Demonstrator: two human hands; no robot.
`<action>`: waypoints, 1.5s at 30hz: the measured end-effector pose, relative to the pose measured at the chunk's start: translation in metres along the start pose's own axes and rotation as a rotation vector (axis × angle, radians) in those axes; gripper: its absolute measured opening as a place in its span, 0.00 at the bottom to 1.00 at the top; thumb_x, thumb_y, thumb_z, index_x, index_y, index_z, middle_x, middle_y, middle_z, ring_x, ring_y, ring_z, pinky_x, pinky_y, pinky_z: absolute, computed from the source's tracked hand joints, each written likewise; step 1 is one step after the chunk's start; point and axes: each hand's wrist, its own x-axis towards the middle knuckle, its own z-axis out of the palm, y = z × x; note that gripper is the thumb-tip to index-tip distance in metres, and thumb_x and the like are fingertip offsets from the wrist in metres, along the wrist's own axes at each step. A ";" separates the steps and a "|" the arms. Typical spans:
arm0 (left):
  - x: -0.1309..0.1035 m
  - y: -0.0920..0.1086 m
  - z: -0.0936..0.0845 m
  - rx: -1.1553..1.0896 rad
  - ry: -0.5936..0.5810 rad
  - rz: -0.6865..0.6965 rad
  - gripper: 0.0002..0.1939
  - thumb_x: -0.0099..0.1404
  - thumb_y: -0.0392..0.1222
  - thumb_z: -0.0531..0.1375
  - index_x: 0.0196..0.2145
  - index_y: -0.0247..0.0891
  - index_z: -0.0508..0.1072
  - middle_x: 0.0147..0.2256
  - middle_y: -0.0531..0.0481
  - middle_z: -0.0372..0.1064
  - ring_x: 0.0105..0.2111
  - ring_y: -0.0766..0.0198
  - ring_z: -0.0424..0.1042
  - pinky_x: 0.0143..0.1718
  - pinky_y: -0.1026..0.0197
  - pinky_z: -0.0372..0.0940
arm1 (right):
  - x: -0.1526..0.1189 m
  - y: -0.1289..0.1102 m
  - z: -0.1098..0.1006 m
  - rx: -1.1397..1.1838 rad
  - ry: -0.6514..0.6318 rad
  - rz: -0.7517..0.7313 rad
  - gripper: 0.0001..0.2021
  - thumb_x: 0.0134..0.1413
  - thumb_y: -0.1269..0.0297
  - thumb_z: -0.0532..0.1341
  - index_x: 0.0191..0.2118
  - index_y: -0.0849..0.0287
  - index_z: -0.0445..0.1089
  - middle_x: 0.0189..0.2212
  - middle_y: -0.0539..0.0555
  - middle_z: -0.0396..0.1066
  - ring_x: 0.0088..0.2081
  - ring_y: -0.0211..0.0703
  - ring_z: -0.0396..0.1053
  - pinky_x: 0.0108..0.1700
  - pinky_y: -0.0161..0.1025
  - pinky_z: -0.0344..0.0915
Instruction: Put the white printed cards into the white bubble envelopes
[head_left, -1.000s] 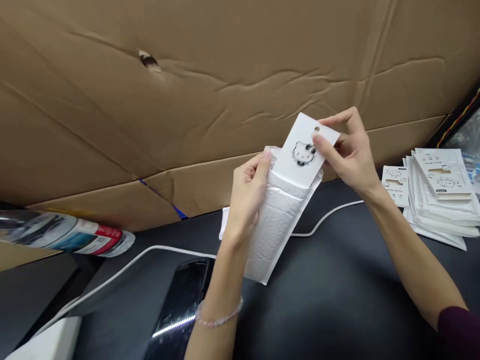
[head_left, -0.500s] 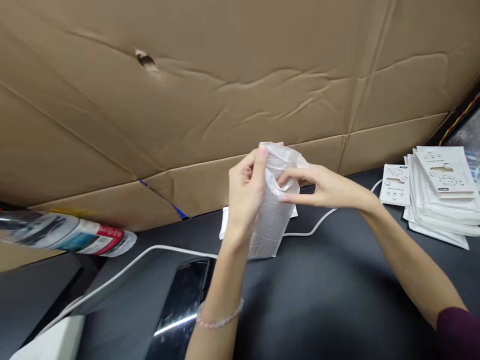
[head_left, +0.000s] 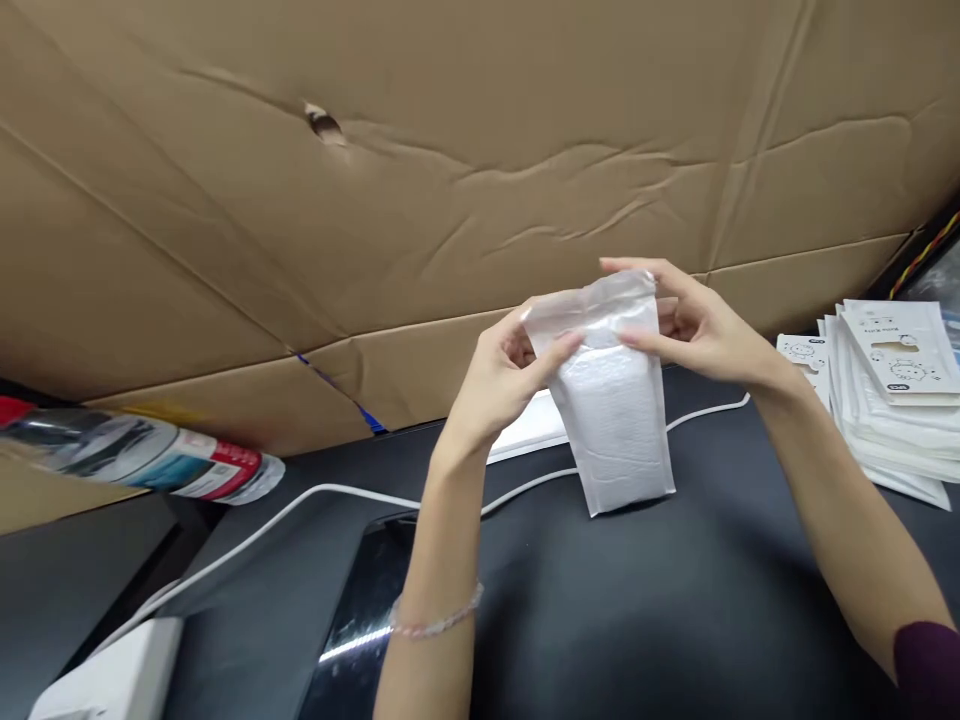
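Observation:
Both my hands hold a small white padded bubble mailer [head_left: 619,425] upright above the black table [head_left: 675,600]. My left hand [head_left: 510,375] pinches its top left corner at the clear flap. My right hand [head_left: 694,325] grips the top right edge, fingers over the flap. The mailer's bottom edge rests on or just above the table. The printed card seen earlier is out of sight.
A stack of white printed cards and mailers [head_left: 885,390] lies at the right. A white cable [head_left: 300,505] crosses the table. A dark phone [head_left: 360,620] lies near my left forearm. A foil-wrapped roll [head_left: 142,460] sits left. Brown cardboard [head_left: 450,180] forms the back wall.
The printed card went down into the mailer and out of sight. Both hands then turned the mailer to face me and took hold of its top flap.

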 end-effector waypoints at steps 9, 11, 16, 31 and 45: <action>-0.007 0.012 -0.019 0.064 -0.312 -0.063 0.17 0.53 0.45 0.70 0.41 0.42 0.81 0.39 0.47 0.78 0.35 0.58 0.75 0.30 0.63 0.67 | -0.002 0.003 -0.013 -0.009 -0.173 -0.031 0.09 0.57 0.61 0.63 0.41 0.57 0.75 0.39 0.52 0.75 0.35 0.36 0.70 0.34 0.32 0.65; -0.007 0.014 -0.018 0.067 -0.372 -0.088 0.18 0.53 0.49 0.69 0.42 0.41 0.81 0.39 0.45 0.78 0.34 0.57 0.75 0.29 0.62 0.66 | -0.004 0.000 -0.016 -0.014 -0.225 0.038 0.11 0.56 0.58 0.64 0.42 0.58 0.75 0.38 0.52 0.75 0.34 0.37 0.70 0.33 0.33 0.63; -0.005 0.010 -0.005 0.185 -0.266 -0.057 0.14 0.61 0.50 0.64 0.39 0.39 0.80 0.38 0.45 0.77 0.32 0.60 0.73 0.27 0.64 0.63 | -0.006 -0.003 -0.019 -0.106 -0.232 0.119 0.14 0.54 0.53 0.64 0.41 0.59 0.74 0.36 0.52 0.74 0.32 0.36 0.67 0.31 0.33 0.61; 0.000 -0.027 -0.004 0.478 -0.321 -0.182 0.22 0.67 0.55 0.55 0.55 0.44 0.68 0.52 0.47 0.73 0.50 0.58 0.73 0.52 0.59 0.66 | -0.003 0.038 -0.039 -0.367 0.038 0.410 0.12 0.53 0.54 0.63 0.34 0.58 0.67 0.32 0.54 0.72 0.31 0.42 0.70 0.30 0.37 0.70; 0.001 -0.103 -0.004 1.003 -0.650 -0.464 0.50 0.47 0.53 0.70 0.65 0.40 0.58 0.59 0.34 0.63 0.59 0.41 0.62 0.57 0.48 0.59 | -0.015 0.118 -0.063 -0.663 -0.032 1.122 0.08 0.51 0.66 0.64 0.33 0.67 0.71 0.30 0.69 0.76 0.32 0.59 0.77 0.34 0.49 0.73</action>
